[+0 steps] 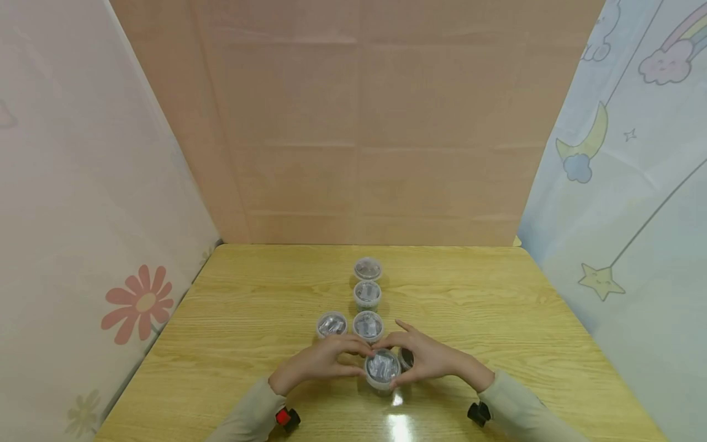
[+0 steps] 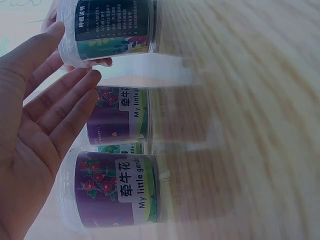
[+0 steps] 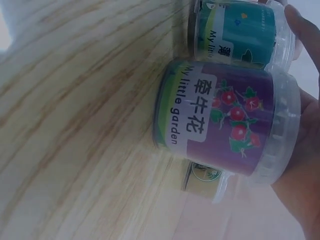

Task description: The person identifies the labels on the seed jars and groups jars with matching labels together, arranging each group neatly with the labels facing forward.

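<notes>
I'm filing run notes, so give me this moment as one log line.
left hand: holding front tub | right hand: holding same tub | purple tub: beside it, below right hand | four tubs: farther back on table

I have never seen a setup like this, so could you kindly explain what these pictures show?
There is no machine: a person works bare-handed. The wide picture comes from a camera worn on the head, looking forward and down; the two close, sideways ones come from cameras on the left and right wrists. On the wood-grain table stand six round tubs, three in a row leading away. The right hand grips the tub nearest the person, whose label is teal; the left hand is at its other side.
</notes>
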`<state>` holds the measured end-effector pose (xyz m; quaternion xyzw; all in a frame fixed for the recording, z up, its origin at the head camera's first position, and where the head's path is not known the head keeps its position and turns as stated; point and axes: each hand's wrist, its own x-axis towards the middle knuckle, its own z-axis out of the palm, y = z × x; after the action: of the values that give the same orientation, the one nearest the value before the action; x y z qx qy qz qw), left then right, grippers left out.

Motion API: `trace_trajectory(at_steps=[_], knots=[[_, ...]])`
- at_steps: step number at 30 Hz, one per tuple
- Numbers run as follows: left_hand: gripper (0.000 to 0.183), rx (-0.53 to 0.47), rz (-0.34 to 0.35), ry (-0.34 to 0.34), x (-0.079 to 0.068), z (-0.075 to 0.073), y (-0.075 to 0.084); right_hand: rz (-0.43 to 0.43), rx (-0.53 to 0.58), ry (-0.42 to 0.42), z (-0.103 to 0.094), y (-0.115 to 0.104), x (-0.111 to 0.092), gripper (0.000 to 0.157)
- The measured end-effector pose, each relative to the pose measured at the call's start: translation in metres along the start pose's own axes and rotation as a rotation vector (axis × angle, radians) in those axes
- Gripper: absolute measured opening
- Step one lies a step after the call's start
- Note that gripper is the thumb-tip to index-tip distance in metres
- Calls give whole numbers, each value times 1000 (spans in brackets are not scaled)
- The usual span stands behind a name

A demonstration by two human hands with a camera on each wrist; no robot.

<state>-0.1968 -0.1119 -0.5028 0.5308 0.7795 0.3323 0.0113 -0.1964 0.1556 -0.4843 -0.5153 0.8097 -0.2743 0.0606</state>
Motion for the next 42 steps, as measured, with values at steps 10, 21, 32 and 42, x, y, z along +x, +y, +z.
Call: trace_trajectory(at_steps=[10, 21, 32, 42], knots=[[37, -58, -22, 25, 1, -4, 0, -20, 121, 15, -5, 2, 4, 65], [39, -160, 13, 71, 2, -4, -1, 30, 159, 11, -11, 0, 5, 62], [43, -278, -18, 84, 0, -6, -5, 48, 240, 28, -14, 0, 7, 62], [53, -311, -54, 97, 3, -15, 11, 44, 280, 51, -16, 1, 10, 57]])
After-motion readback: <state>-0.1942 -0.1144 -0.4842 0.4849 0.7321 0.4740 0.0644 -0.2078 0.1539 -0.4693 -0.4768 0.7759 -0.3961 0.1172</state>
